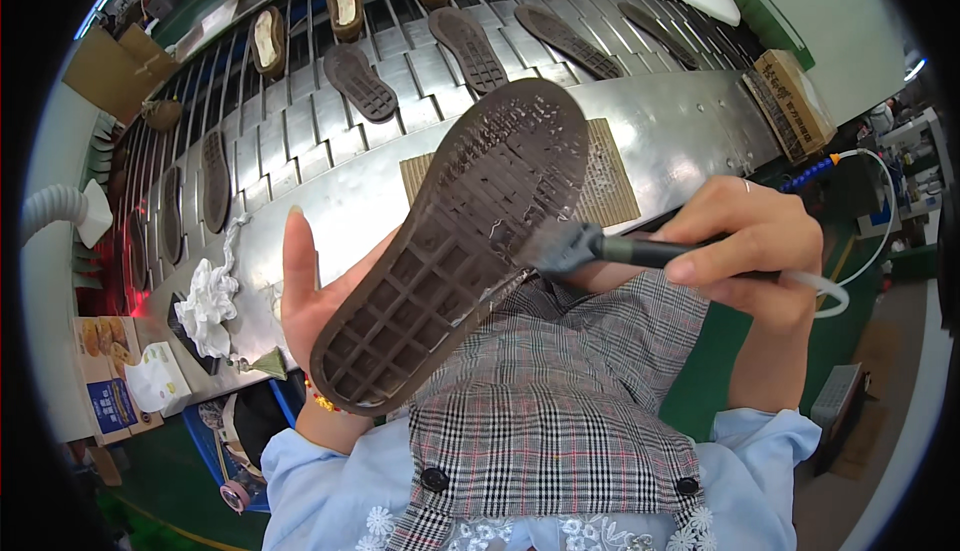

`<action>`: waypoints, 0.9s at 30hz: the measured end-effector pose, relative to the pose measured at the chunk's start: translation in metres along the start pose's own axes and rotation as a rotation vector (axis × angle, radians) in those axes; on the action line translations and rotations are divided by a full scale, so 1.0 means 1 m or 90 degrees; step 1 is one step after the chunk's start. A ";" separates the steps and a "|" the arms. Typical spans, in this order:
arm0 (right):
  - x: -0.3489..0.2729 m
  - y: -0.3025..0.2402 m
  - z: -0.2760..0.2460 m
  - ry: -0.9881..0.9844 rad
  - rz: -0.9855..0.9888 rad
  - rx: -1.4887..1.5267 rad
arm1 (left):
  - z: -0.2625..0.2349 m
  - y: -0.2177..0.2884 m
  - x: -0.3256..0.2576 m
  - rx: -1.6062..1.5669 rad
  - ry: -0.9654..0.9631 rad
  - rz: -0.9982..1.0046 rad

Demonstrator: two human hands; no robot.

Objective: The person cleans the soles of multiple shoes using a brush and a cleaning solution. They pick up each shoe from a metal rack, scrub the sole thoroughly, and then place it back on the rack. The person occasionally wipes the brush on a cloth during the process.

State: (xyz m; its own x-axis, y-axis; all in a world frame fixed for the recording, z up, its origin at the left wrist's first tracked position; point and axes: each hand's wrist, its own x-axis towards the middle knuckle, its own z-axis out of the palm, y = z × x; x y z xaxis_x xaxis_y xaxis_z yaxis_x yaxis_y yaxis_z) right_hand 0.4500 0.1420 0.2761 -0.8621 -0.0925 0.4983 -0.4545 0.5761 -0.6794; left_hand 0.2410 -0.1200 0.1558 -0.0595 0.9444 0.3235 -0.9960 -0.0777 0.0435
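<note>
A dark brown shoe sole [400, 306] is tilted up in front of my chest, its gridded inner face toward me. My left hand [322, 291] supports it from behind, thumb sticking up beside the edge and the other fingers mostly hidden. Wet, glossy liquid coats the sole's wider forepart. My right hand [765, 251] grips the dark handle of a brush [640, 252], with a pale tube [835, 296] running from its rear end. The bristles touch the sole near its middle, at the right edge. Behind the sole, a piece of corrugated cardboard [612, 176] lies on the metal table [690, 121].
Beyond the table runs a slatted conveyor [290, 141] carrying several soles [360, 83] and brown shoes [345, 8]. A crumpled white cloth [208, 303] and small brush [262, 363] lie at left. A cardboard box [788, 106] stands at right; a white hose [60, 209] juts in from the left.
</note>
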 end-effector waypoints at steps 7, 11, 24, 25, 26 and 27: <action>-0.032 0.020 0.004 0.321 0.160 0.440 | -0.028 0.020 0.006 -0.062 0.084 0.062; -0.037 0.042 0.041 0.449 0.218 0.787 | -0.054 0.087 0.024 0.050 0.114 0.159; -0.050 0.058 0.068 0.506 0.356 0.692 | -0.150 0.372 -0.115 1.328 1.485 -0.131; -0.052 0.058 0.069 0.533 0.371 0.688 | -0.151 0.364 -0.095 1.353 1.513 -0.089; -0.054 0.056 0.071 0.556 0.384 0.688 | -0.143 0.351 -0.078 1.374 1.549 -0.037; -0.048 0.061 0.074 0.521 0.386 0.727 | -0.148 0.383 -0.125 1.194 1.371 0.092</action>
State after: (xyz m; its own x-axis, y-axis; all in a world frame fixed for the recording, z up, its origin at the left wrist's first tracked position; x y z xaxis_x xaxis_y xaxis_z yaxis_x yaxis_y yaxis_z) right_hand 0.4477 0.1217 0.1710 -0.7936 0.5987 -0.1081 -0.3439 -0.5880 -0.7321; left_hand -0.1427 -0.2200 -0.0079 -0.9813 -0.1404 -0.1318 -0.1905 0.8075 0.5583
